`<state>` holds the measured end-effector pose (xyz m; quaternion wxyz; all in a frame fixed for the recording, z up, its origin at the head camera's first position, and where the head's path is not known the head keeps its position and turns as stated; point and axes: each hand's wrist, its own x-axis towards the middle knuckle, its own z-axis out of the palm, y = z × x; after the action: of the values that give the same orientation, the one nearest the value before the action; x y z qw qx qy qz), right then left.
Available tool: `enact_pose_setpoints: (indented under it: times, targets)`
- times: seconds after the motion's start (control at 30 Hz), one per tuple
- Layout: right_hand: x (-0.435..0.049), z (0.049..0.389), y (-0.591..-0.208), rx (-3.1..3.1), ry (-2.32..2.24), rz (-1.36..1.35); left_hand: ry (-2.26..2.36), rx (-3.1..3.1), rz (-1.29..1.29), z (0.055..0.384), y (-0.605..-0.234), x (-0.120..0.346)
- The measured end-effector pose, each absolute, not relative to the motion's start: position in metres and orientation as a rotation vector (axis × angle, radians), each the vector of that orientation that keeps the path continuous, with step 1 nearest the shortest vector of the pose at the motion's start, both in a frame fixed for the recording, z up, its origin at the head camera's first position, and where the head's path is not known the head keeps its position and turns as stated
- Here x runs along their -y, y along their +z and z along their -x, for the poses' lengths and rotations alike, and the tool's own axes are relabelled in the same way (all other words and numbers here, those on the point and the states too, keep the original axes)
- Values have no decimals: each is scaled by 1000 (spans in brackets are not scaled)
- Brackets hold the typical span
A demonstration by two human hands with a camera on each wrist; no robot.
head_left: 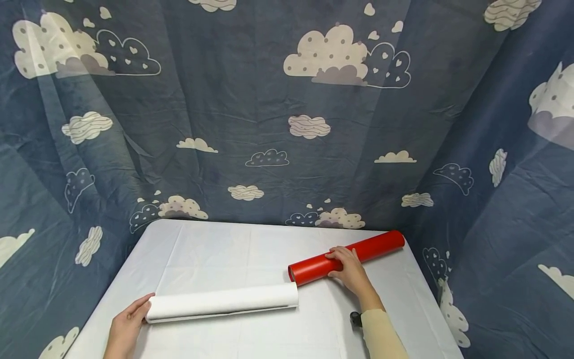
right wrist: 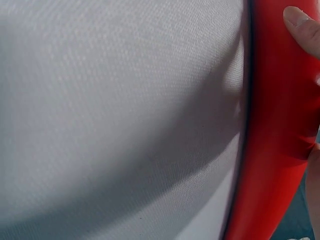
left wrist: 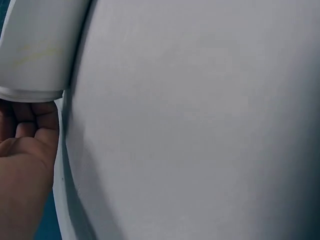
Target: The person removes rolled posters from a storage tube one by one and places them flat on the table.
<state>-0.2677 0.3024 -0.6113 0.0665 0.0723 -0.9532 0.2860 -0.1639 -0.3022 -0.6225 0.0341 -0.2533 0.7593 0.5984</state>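
A white roll of sheet material point(head_left: 224, 301) lies crosswise toward the front of the table, its loose edge showing along the near side. My left hand point(head_left: 125, 326) holds it at its left end; in the left wrist view curled fingers point(left wrist: 37, 122) meet the end of the roll, their tips hidden. Behind and to the right, a glossy red roll point(head_left: 378, 247) lies at a slant, its left end close to the white roll's right end. My right hand point(head_left: 349, 269) grips the red roll near its middle, with the thumb point(right wrist: 302, 25) on its surface in the right wrist view.
Both rolls are on a table with a white cloth point(head_left: 215, 254). A dark blue curtain with cloud prints point(head_left: 224, 114) hangs behind the table and at both sides. A small black object point(head_left: 356, 319) shows beside the right sleeve point(head_left: 383, 334).
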Motion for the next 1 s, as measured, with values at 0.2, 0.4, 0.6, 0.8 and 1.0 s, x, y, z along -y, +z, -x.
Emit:
enact_pose_setpoints:
  times: [0.2, 0.4, 0.6, 0.8, 1.0]
  targets:
    - [-300, 266, -611, 2876, 859, -227, 1808, -2288, 686, 169, -629, 312]
    - [-300, 266, -609, 2865, 848, -225, 1800, -2273, 663, 172, -630, 313]
    - [-303, 267, -610, 2884, 844, -226, 1798, -2261, 654, 175, -630, 310]
    - [-301, 266, -609, 2876, 821, -231, 1772, -2272, 655, 173, -629, 310]
    - [-293, 265, -608, 2877, 709, -153, 1762, -2283, 649, 173, -628, 309]
